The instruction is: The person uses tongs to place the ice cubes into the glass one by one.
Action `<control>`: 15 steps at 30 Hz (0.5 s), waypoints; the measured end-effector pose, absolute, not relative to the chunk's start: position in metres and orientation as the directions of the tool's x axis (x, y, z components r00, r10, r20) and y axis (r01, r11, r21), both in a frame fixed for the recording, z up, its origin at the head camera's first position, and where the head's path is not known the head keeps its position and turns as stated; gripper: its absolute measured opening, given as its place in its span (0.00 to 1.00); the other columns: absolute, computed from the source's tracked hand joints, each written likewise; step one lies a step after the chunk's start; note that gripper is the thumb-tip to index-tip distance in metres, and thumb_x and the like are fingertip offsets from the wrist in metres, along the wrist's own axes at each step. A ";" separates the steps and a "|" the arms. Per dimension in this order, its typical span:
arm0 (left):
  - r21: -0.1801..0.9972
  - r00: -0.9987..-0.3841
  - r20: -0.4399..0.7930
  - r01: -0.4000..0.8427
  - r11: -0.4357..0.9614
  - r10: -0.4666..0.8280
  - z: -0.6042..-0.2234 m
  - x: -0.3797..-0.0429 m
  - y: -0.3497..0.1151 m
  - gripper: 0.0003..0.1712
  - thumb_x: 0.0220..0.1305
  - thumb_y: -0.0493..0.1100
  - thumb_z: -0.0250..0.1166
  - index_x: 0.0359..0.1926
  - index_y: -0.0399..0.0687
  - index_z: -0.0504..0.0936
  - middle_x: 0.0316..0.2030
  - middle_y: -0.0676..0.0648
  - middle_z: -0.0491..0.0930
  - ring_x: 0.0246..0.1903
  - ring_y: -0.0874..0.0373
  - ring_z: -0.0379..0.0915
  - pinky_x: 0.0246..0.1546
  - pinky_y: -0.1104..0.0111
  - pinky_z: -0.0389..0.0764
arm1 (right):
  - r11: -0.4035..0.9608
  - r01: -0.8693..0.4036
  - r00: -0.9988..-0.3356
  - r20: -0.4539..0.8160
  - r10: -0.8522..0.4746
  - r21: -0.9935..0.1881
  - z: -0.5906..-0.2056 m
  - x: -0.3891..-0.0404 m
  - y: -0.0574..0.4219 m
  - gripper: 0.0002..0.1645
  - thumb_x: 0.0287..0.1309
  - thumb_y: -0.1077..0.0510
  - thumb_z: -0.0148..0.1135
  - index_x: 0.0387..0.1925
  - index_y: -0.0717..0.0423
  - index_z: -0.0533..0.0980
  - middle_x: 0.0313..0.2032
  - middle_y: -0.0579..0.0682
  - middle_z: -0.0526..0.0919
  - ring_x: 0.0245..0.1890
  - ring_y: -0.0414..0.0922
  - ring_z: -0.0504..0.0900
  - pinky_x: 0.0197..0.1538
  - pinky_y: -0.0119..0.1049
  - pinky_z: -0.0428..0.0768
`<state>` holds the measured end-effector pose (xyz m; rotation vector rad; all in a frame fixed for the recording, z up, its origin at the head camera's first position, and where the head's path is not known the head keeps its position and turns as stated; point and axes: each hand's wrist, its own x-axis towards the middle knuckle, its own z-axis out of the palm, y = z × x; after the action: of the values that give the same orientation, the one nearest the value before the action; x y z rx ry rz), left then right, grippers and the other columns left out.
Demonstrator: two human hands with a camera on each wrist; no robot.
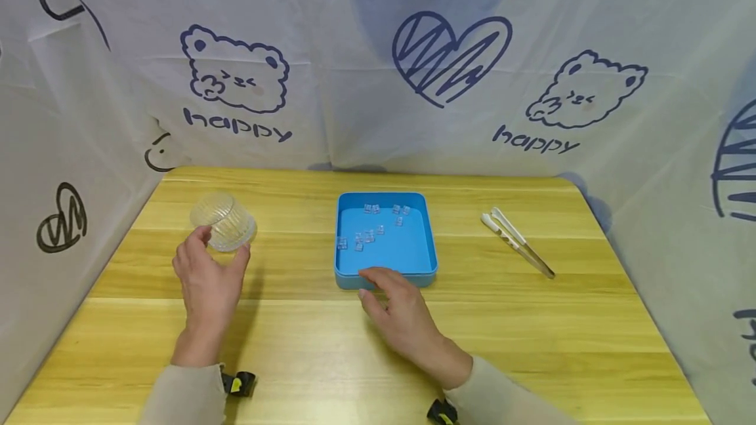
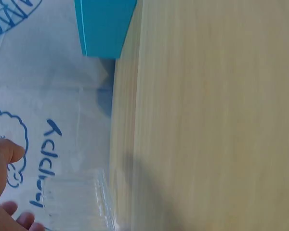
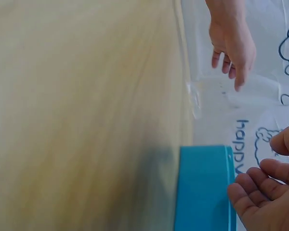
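Note:
A clear ribbed glass [image 1: 227,222] stands upright at the left of the table. Just in front of it is my left hand [image 1: 209,281], thumb and fingers spread apart; in the left wrist view the glass [image 2: 74,202] shows beside the fingertips. A square blue tray [image 1: 386,258] at the middle contains several small clear cubes [image 1: 369,236], loosely scattered. Over the tray's front rim reaches my right hand [image 1: 407,317], its fingers relaxed and nothing in its grasp. In the right wrist view those fingers [image 3: 260,187] are right beside the tray's wall [image 3: 204,187].
Tongs [image 1: 520,241] with white tips and metal arms lie to the right of the tray. The wooden table [image 1: 313,346] backs onto a white cloth [image 1: 348,117] with bear and heart drawings, which also hangs at both sides.

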<state>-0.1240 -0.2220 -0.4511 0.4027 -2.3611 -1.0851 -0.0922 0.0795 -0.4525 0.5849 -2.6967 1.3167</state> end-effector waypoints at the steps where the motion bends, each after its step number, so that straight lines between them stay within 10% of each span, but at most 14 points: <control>1: 0.773 -0.812 0.333 -0.056 0.632 -0.479 -0.452 -0.126 -0.225 0.40 0.65 0.43 0.73 0.70 0.31 0.64 0.62 0.28 0.67 0.62 0.31 0.59 0.59 0.40 0.64 | 0.555 -0.369 -0.923 0.227 -0.310 -0.745 -0.454 -0.091 0.078 0.20 0.73 0.57 0.63 0.62 0.56 0.81 0.60 0.53 0.85 0.61 0.50 0.83 0.62 0.49 0.83; 15: 0.848 -0.878 0.006 -0.249 0.468 -0.478 -0.455 -0.156 -0.266 0.68 0.65 0.64 0.71 0.84 0.51 0.31 0.82 0.35 0.41 0.81 0.37 0.39 0.78 0.39 0.55 | 0.501 -0.319 -0.899 0.090 -0.428 -0.804 -0.463 -0.090 0.052 0.27 0.76 0.52 0.57 0.71 0.55 0.74 0.68 0.53 0.80 0.70 0.50 0.77 0.72 0.53 0.75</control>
<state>-0.1565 -0.2664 -0.4550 0.6258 -2.4748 -1.3695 -0.0901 0.0521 -0.4628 0.7062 -2.8246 1.4716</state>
